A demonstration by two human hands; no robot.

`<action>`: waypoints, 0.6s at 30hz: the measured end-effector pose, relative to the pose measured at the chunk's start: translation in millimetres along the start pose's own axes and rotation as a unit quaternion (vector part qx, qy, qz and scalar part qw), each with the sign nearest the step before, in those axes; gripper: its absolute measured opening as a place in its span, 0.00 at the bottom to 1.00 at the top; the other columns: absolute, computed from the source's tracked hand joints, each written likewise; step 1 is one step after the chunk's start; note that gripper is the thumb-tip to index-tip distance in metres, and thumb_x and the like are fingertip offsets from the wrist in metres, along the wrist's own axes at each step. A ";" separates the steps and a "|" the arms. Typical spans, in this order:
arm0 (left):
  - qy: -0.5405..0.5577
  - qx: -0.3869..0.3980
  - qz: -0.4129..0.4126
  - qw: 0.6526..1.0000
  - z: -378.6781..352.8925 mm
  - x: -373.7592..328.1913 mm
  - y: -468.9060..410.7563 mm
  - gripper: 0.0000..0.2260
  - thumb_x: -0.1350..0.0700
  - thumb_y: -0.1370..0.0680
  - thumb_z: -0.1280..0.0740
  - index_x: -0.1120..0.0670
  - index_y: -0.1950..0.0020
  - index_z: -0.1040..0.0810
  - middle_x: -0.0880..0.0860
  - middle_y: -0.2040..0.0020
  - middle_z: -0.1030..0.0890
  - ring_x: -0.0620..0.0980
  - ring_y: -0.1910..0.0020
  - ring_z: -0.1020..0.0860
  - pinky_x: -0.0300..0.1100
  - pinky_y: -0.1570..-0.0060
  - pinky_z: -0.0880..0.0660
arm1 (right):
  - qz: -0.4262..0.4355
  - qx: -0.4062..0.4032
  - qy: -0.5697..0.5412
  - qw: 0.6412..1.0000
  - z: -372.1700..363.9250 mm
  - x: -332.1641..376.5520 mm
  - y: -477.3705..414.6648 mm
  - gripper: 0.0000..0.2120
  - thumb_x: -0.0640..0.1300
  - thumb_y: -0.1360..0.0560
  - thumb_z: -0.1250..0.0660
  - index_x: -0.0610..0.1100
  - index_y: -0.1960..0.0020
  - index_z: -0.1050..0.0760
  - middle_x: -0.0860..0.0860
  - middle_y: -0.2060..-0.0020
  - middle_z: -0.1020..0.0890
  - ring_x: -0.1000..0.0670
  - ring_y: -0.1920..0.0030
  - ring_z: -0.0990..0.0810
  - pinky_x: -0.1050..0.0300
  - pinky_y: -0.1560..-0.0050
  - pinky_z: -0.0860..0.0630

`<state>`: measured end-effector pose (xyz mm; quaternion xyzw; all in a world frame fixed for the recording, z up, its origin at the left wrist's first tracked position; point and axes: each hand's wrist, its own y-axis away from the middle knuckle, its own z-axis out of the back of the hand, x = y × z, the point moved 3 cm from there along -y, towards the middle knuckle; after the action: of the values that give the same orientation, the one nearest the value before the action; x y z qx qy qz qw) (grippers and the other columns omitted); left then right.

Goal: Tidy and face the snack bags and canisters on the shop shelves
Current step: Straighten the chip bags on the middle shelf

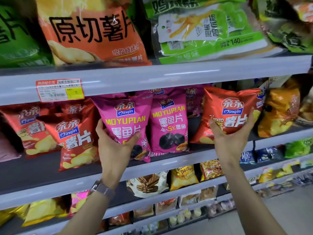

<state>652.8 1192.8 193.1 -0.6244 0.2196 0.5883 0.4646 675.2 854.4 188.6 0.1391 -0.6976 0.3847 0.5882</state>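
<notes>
1. Gripping a pink bag (125, 119) low down in the left hand (116, 143), thumb across the printed front, fingers wrapped round the far edge. Held upright, front to the aisle, bottom corner overhanging the shelf lip (177, 159) just above the wrist.
2. Gripping a red bag (228, 109) by its lower part in the right hand (232, 134), thumb on the front, fingers curled round the outer side. Tilted a little, label facing out.
3. Just right of the left hand, between the 2 hands: a 2nd pink bag (169, 126), upright and faced, with more pink ones behind it.
4. Left of the left hand: a cluster of red bags (74, 138) of the same make as the 1 in the right hand, leaning unevenly. Right of the right hand: an orange bag (279, 112), close against the held red bag; touching or not, cannot tell.
5. Step in hand, by judgement: mid-sort, 1 bag per hand, grouping by kind and turning fronts outward. Probably treating the held red bag as a stray, parted from its own kind by the pink row.
6. Next move, likely: setting the pink bag down flush beside the 2nd pink bag, base back from the lip. Then carrying the red bag across, past the left hand, to the red cluster.
7. Calling for a free slot there, so probably straightening the leaning bags first. Keeping a light grip throughout, to avoid crushing crisps.
</notes>
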 end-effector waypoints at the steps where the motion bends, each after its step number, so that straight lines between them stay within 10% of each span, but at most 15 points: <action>1: 0.005 0.002 -0.001 1.000 3.4 -0.9 0.0 0.50 0.50 0.34 0.14 0.46 0.20 0.40 0.44 0.35 0.20 0.38 0.42 0.19 0.28 0.48 0.28 | -0.001 -0.004 0.000 1.000 3.3 1.0 1.2 0.55 0.60 0.35 0.17 0.60 0.19 0.47 0.54 0.27 0.29 0.54 0.30 0.24 0.47 0.30 0.24; 11: 0.049 0.048 -0.001 0.998 74.9 -6.2 6.3 0.49 0.50 0.34 0.14 0.46 0.21 0.39 0.46 0.36 0.17 0.46 0.40 0.16 0.55 0.37 0.20 | -0.010 0.091 -0.023 0.996 -19.0 47.0 94.3 0.51 0.51 0.31 0.17 0.58 0.19 0.46 0.61 0.35 0.23 0.65 0.41 0.21 0.63 0.42 0.22; 18: 0.061 0.034 0.020 0.997 148.6 -5.1 14.7 0.45 0.48 0.36 0.15 0.48 0.25 0.34 0.44 0.39 0.16 0.46 0.43 0.15 0.54 0.40 0.19 | -0.040 0.181 -0.043 0.982 -75.2 66.0 170.5 0.50 0.51 0.31 0.17 0.61 0.20 0.45 0.58 0.37 0.21 0.61 0.42 0.18 0.63 0.45 0.19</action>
<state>560.8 1309.1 211.6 -0.6384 0.2805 0.5504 0.4592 600.8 1037.5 187.1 0.2872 -0.6348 0.4747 0.5378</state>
